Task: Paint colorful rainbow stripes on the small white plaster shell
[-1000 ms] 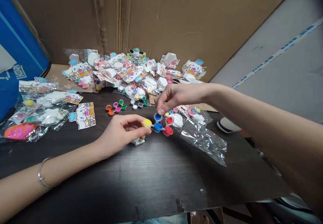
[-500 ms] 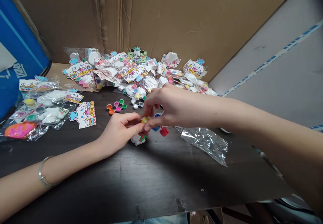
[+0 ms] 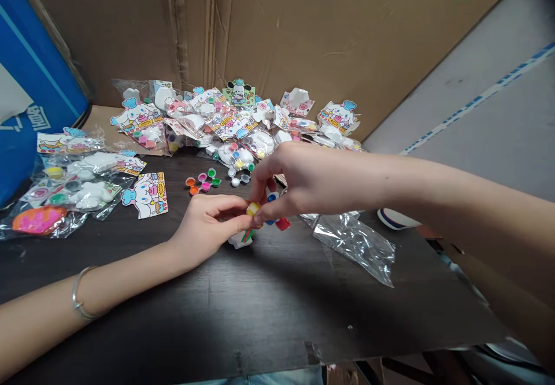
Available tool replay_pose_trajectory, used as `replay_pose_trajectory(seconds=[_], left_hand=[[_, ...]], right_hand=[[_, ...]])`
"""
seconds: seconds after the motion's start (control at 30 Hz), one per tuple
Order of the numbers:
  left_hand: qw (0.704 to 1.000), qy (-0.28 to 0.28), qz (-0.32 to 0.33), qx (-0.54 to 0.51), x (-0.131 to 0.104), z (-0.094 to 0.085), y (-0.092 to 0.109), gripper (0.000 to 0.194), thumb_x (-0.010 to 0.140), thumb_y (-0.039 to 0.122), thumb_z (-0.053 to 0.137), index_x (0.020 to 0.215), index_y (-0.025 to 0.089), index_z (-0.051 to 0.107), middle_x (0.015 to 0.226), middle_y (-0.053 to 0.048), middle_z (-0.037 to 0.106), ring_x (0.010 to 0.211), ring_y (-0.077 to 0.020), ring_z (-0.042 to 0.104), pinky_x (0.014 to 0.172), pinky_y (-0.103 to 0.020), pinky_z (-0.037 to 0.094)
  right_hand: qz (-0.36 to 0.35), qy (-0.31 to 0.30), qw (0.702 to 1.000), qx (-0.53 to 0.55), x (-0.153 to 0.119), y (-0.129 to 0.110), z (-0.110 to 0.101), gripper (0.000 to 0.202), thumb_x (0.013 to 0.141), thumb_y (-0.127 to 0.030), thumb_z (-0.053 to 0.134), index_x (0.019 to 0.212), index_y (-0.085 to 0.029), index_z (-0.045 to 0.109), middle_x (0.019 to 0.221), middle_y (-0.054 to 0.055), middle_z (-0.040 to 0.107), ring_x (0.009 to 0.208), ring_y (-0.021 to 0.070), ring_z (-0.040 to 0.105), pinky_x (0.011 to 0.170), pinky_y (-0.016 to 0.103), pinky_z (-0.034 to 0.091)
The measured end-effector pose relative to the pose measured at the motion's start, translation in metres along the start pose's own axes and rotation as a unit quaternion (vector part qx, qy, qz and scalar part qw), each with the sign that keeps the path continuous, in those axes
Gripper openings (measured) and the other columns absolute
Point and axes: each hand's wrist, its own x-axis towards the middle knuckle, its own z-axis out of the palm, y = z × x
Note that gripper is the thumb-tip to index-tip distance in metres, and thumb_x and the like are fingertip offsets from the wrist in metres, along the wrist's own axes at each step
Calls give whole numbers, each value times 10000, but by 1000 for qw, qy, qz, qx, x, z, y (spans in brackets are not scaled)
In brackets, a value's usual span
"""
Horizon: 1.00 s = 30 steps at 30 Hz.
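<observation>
Both hands meet near the middle of the table. My left hand [image 3: 208, 229] pinches the left side of a small yellow paint pot [image 3: 253, 208]. From above and the right, my right hand [image 3: 281, 182] has its thumb and fingers closed on the same pot. Blue paint pots [image 3: 272, 200] and a red one [image 3: 283, 224] show beside the right thumb and look joined to the yellow one. Below the left fingers is a white figure [image 3: 240, 240] with a green and red mark, partly hidden by the hand.
Open orange, pink and green pots [image 3: 203, 182] and a printed card [image 3: 150, 195] lie behind the left hand. Bagged kits [image 3: 234, 125] line the cardboard wall, with more bags [image 3: 82, 188] at left. An opened clear bag [image 3: 355, 246] lies right, near a white round object [image 3: 396, 219].
The view has shifted slightly, showing more of the white round object at right. The hands stay together, and more of the yellow pot shows between the fingers.
</observation>
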Motion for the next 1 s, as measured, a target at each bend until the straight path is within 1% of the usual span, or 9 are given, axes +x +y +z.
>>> replay_pose_trajectory(seconds=[0.07, 0.17, 0.23, 0.37, 0.5, 0.63, 0.83, 1.0], left_hand=[[1000, 11, 17, 9, 0, 1, 1, 104, 692, 167, 638, 621, 165, 715, 623, 5, 702, 561, -111, 610, 536, -172, 476], [999, 17, 37, 25, 0, 2, 2, 132, 696, 160, 632, 592, 164, 713, 564, 12, 653, 524, -101, 556, 495, -176, 431], [998, 18, 48, 33, -1, 2, 2, 138, 703, 162, 628, 597, 163, 717, 554, 11, 639, 518, -101, 541, 485, -181, 416], [997, 20, 63, 44, -1, 3, 1, 145, 724, 168, 615, 617, 159, 713, 587, -1, 657, 548, -111, 566, 506, -187, 432], [996, 28, 70, 54, -1, 3, -1, 195, 750, 198, 613, 573, 154, 683, 562, -3, 637, 524, -109, 540, 487, -196, 419], [994, 39, 79, 60, -1, 2, -3, 245, 772, 209, 600, 540, 146, 648, 508, 10, 584, 495, -90, 491, 465, -183, 386], [993, 56, 87, 57, 3, 3, -2, 263, 725, 157, 589, 465, 155, 549, 461, 39, 497, 459, -71, 416, 446, -183, 357], [993, 63, 84, 55, 4, 1, -2, 271, 723, 156, 566, 456, 157, 520, 446, 45, 461, 451, -70, 390, 437, -187, 349]], right_hand=[[-6, 21, 999, -47, -4, -4, 2, 101, 732, -246, 691, 786, -162, 706, 660, -12, 654, 561, 96, 547, 526, 260, 383], [-18, 50, 993, -109, -7, -9, 6, 102, 728, -209, 675, 807, -147, 694, 752, 16, 666, 640, 114, 558, 575, 260, 389], [-17, 57, 990, -132, -8, -11, 10, 107, 728, -203, 669, 813, -140, 684, 753, 27, 656, 663, 128, 551, 585, 259, 377], [-18, 74, 983, -168, -6, -14, 18, 67, 726, -158, 655, 777, -114, 654, 744, 50, 629, 673, 139, 528, 585, 253, 341], [-47, 110, 971, -205, -2, -13, 28, 27, 722, -110, 634, 740, -95, 621, 786, 83, 608, 695, 150, 498, 597, 259, 319], [-78, 124, 956, -253, 1, -9, 36, 33, 762, -114, 597, 789, -97, 606, 784, 94, 582, 734, 183, 464, 642, 292, 312], [-76, 136, 934, -322, 5, -11, 41, 169, 853, -64, 426, 814, -102, 585, 808, 128, 575, 748, 212, 424, 647, 321, 270], [-89, 158, 927, -329, 9, -10, 42, 185, 852, -46, 414, 792, -104, 578, 793, 123, 570, 714, 199, 394, 648, 317, 264]])
